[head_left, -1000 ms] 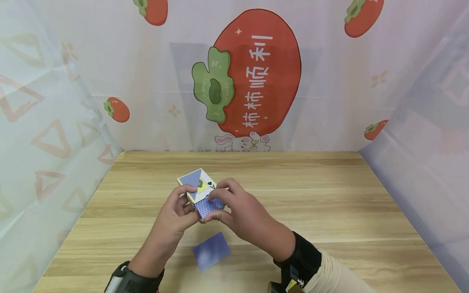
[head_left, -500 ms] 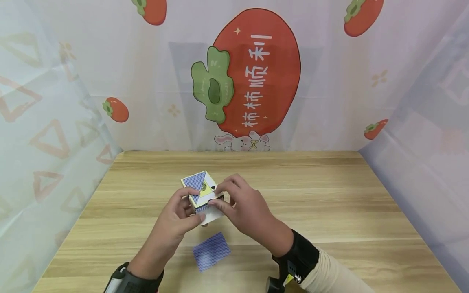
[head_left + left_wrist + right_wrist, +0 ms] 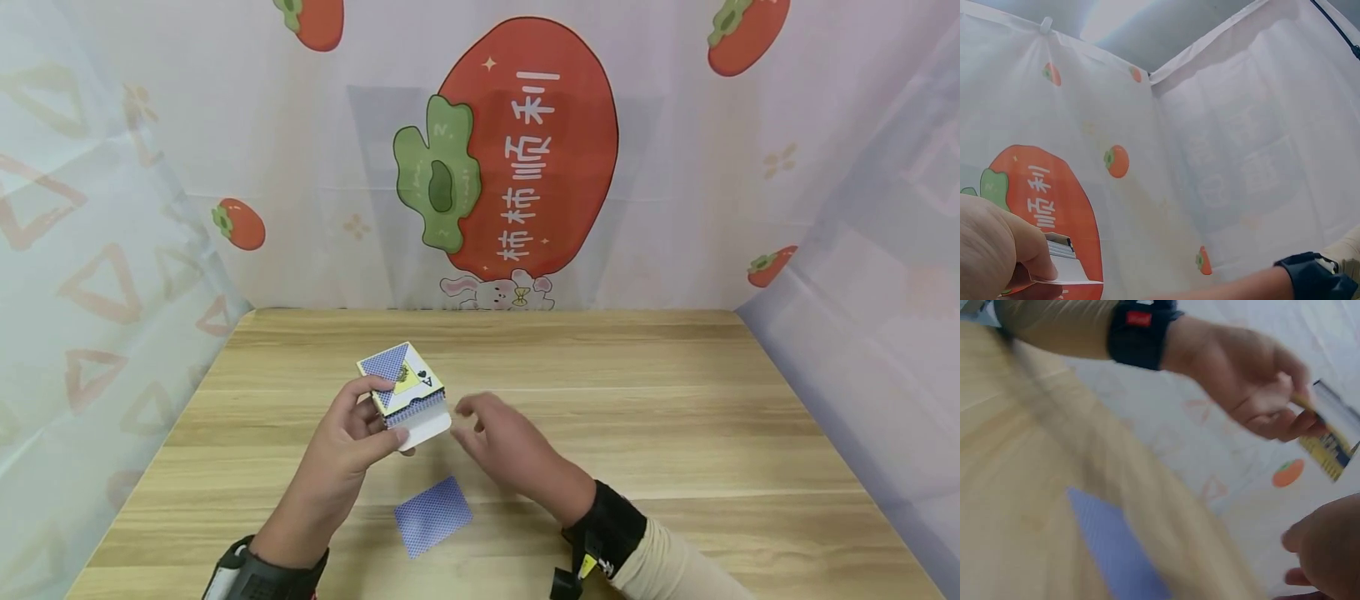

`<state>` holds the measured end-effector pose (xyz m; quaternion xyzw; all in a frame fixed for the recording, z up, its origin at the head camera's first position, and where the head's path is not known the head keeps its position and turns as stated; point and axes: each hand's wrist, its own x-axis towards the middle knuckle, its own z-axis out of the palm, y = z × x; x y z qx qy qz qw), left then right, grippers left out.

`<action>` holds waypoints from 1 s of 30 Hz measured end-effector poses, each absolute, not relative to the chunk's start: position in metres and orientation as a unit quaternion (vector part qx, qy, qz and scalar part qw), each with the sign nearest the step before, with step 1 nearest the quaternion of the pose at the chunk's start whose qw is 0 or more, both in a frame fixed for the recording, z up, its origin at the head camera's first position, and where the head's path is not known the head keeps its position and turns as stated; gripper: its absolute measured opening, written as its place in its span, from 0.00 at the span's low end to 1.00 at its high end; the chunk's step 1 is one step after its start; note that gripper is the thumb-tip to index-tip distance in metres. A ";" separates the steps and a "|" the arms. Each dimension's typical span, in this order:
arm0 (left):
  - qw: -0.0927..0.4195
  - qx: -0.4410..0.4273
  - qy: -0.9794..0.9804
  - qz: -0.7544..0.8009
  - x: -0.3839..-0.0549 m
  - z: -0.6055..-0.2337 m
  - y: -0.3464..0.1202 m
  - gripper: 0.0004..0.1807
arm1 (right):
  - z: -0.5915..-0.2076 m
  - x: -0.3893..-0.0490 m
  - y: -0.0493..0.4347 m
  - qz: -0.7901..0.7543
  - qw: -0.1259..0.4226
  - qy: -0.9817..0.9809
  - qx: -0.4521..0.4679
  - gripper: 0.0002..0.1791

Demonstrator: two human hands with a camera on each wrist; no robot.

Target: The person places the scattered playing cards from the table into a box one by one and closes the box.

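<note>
My left hand [image 3: 343, 433] grips a playing card box [image 3: 403, 375] above the table, thumb near the flap and fingers along the far side. The box has a blue-patterned and white face with an ace mark, and its white flap [image 3: 426, 423] stands folded out. Stacked card edges [image 3: 1061, 249] show inside the mouth in the left wrist view. Just right of the box, my right hand [image 3: 513, 443] is empty with bent fingers, a small gap from the flap. One blue-backed playing card [image 3: 433, 517] lies on the table below both hands.
The wooden table [image 3: 637, 392] reaches back to a white cloth [image 3: 285, 125] printed with persimmons. More cloth hangs on both sides. Each wrist wears a black strap [image 3: 609, 527] with a device.
The flap was lifted outward by the right hand, opening the box. The right hand then let go and moved right and down, while the left hand shifted slightly left with the box.
</note>
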<state>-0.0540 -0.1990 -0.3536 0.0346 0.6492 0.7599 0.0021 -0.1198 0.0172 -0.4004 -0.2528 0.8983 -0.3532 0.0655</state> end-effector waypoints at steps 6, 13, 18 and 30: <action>0.002 0.042 0.648 0.760 -0.054 -0.353 -0.199 0.29 | -0.436 -0.118 0.017 -0.265 0.089 0.883 -0.377 0.10; 0.011 0.035 0.650 0.759 -0.053 -0.352 -0.198 0.29 | -0.445 -0.112 0.009 -0.218 0.050 0.856 -0.467 0.12; 0.012 0.041 0.648 0.760 -0.053 -0.352 -0.199 0.28 | -0.446 -0.106 0.002 -0.193 0.031 0.822 -0.534 0.14; 0.018 0.036 0.651 0.758 -0.052 -0.351 -0.200 0.29 | -0.428 -0.080 0.009 -0.062 0.113 0.786 -0.605 0.27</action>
